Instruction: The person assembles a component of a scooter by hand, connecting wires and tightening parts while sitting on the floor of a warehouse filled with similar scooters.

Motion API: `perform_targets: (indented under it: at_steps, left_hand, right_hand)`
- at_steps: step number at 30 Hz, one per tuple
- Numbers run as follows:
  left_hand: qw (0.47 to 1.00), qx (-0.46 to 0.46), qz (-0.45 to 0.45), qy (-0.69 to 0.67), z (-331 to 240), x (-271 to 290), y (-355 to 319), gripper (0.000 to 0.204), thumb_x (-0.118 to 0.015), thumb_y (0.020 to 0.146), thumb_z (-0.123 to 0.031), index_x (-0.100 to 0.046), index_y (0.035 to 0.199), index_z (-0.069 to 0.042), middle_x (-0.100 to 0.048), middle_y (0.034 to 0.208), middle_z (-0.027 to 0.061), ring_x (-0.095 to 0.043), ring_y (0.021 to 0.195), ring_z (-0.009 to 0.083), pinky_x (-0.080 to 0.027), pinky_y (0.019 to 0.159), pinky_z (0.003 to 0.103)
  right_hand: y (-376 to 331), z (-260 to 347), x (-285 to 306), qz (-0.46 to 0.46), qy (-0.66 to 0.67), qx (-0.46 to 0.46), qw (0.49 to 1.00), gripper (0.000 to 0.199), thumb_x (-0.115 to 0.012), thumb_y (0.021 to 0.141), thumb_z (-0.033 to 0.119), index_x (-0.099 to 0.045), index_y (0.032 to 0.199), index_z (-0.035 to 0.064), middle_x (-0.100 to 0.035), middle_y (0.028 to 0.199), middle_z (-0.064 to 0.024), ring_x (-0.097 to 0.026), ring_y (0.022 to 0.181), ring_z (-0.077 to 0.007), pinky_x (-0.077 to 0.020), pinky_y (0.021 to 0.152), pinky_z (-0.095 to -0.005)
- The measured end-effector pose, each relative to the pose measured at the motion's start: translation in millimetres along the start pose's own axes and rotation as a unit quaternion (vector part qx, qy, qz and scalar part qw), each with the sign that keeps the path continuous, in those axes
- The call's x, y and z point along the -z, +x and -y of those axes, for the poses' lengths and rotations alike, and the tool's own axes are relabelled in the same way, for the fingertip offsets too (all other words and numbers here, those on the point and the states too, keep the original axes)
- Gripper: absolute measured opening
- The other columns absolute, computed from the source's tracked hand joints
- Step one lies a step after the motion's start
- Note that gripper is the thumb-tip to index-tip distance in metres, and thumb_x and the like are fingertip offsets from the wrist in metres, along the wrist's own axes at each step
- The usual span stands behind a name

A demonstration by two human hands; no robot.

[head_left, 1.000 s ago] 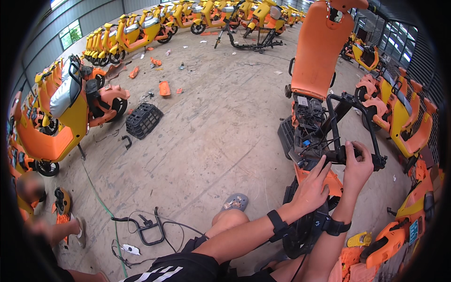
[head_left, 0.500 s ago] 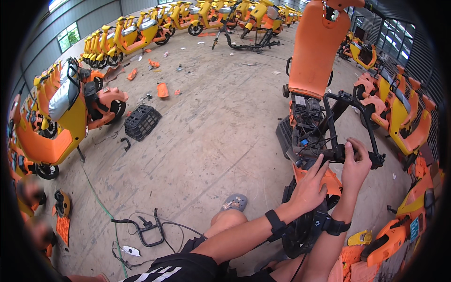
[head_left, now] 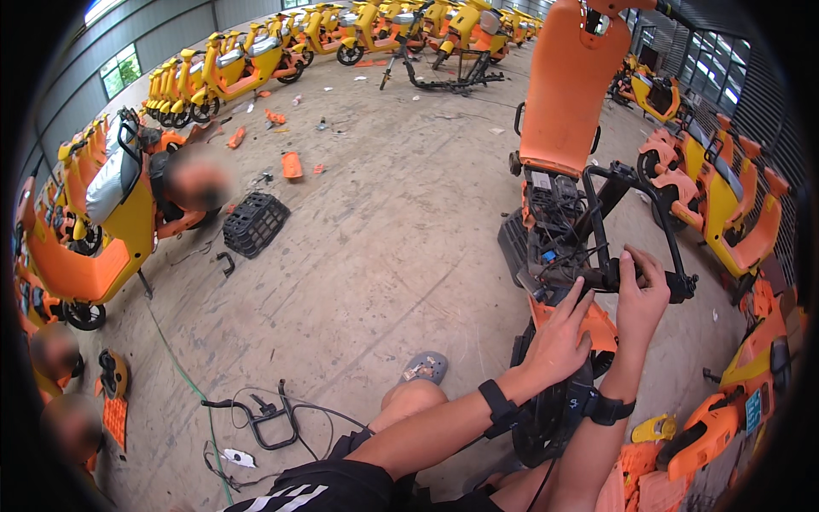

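A partly stripped scooter stands before me at the right, its orange floor panel (head_left: 559,94) upright and its black tubular frame (head_left: 653,200) bare. Between the panel and my hands lie exposed wiring and a dark electrical unit (head_left: 546,192). My left hand (head_left: 554,341) reaches to the near end of the frame with fingers stretched out, above an orange fender piece (head_left: 601,328). Beside it, my right hand (head_left: 641,290) has its fingers bent against the frame's black cross tube. Whatever lies between those fingers is hidden. A dark wheel (head_left: 537,427) sits below my forearms.
On the floor at left are a black basket (head_left: 256,224), a black tubular rack (head_left: 271,418) with cables, and a green hose (head_left: 175,358). An orange-yellow scooter (head_left: 111,230) stands left; several more line the back and right. Loose orange panels (head_left: 657,491) lie at lower right.
The view has shifted slightly. Both hands stay at the same spot on the frame, with only slight finger movement.
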State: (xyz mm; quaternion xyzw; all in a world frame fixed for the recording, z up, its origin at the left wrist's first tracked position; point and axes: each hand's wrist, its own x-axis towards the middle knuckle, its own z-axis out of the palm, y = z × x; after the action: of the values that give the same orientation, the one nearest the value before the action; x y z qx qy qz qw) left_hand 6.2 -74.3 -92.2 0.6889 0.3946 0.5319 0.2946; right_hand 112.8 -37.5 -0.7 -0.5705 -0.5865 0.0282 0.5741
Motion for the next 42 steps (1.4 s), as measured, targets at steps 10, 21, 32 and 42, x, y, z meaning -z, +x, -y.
perform_targets:
  at_steps: [10,21,32,42]
  left_hand:
    - [1.000,-0.011,0.004,-0.020,1.1,-6.4,-0.2,0.068,-0.064,0.080,-0.001,-0.044,0.145,-0.002,-0.028,0.160,0.0177,-0.044,0.135,0.0417,-0.045,0.106,0.043]
    - [1.000,-0.012,0.024,0.000,-1.4,5.5,6.8,0.061,-0.062,0.083,-0.004,-0.046,0.141,0.004,-0.032,0.155,0.0279,-0.042,0.137,0.0452,-0.041,0.110,0.044]
    - [0.995,0.048,0.067,-0.064,3.3,1.0,10.0,0.061,-0.062,0.088,-0.003,-0.043,0.145,0.000,-0.042,0.152,0.0197,-0.049,0.134,0.0282,-0.051,0.094,0.036]
    - [0.994,0.055,0.028,-0.088,76.7,36.0,43.3,0.052,-0.062,0.095,-0.005,-0.044,0.141,0.011,-0.058,0.135,0.0200,-0.059,0.120,0.0228,-0.046,0.101,0.033]
  right_hand:
    - [-1.1,5.2,7.8,-0.027,-0.013,-0.014,0.999,0.023,-0.072,0.090,0.013,-0.073,0.108,-0.0002,-0.069,0.102,-0.0081,-0.061,0.076,-0.0124,-0.0458,0.065,-0.0246]
    - [-3.8,15.9,-4.0,-0.052,0.024,-0.030,0.998,0.021,-0.068,0.084,0.012,-0.074,0.101,0.0014,-0.073,0.096,-0.0153,-0.070,0.083,-0.0297,-0.0534,0.077,-0.0349]
    - [-1.4,6.6,-0.9,-0.109,0.024,0.030,0.993,0.020,-0.074,0.081,0.014,-0.075,0.097,0.0022,-0.071,0.094,-0.0166,-0.070,0.088,-0.0330,-0.0542,0.079,-0.0390]
    - [15.1,-4.7,-63.0,-0.196,-0.007,0.005,0.981,0.008,-0.069,0.065,0.005,-0.064,0.062,-0.0007,-0.064,0.072,-0.0196,-0.064,0.069,-0.0369,-0.0498,0.067,-0.0473]
